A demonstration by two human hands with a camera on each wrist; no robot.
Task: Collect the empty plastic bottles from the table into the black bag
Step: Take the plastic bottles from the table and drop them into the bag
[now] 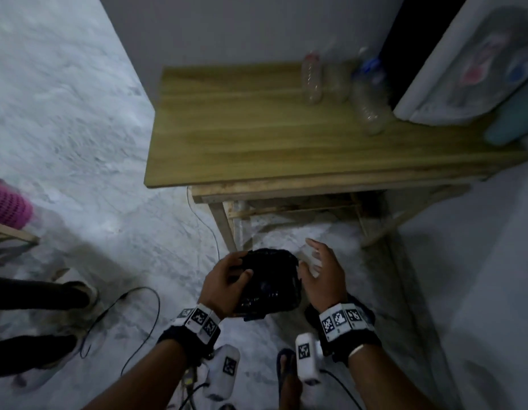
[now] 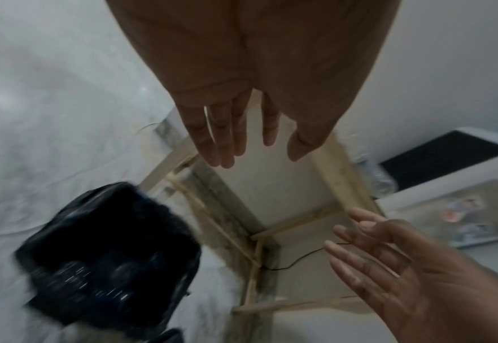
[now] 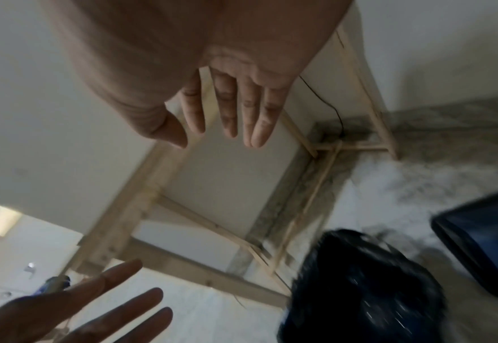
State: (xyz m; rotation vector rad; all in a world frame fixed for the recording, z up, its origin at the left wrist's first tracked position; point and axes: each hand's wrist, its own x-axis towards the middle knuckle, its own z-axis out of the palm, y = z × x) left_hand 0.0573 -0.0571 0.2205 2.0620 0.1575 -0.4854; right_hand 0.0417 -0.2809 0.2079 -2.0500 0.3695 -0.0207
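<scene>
Looking for the bag (image 1: 271,285): where is it sitting?

It is hanging low at 6 o'clock, in front of the table (image 1: 242,137), between both hands and blurring in the wrist views.

Is the left hand (image 1: 224,279) gripping it?

From the head it is overlapping the bag's 9 o'clock side. Both wrist views, though, are showing its fingers straight and apart from the bag, so I am reading it as open. The right hand (image 1: 322,273) is spreading open at the bag's 3 o'clock side, holding nothing I can make out.

Why are they flanking it like that?

Probably they are getting the mouth opened wide before any bottle goes in.

And the bottles (image 1: 369,108)?

Three are standing clustered at the table's 1 o'clock corner, near the wall and just beside a white box (image 1: 463,69).

Is anything crowding the reach?

That box is closing off the 3 o'clock side, so the approach is looking easier from 7 o'clock, where the tabletop is lying bare. A cable (image 1: 208,226) is trailing on the floor at the table's 7 o'clock leg, near the feet.
</scene>
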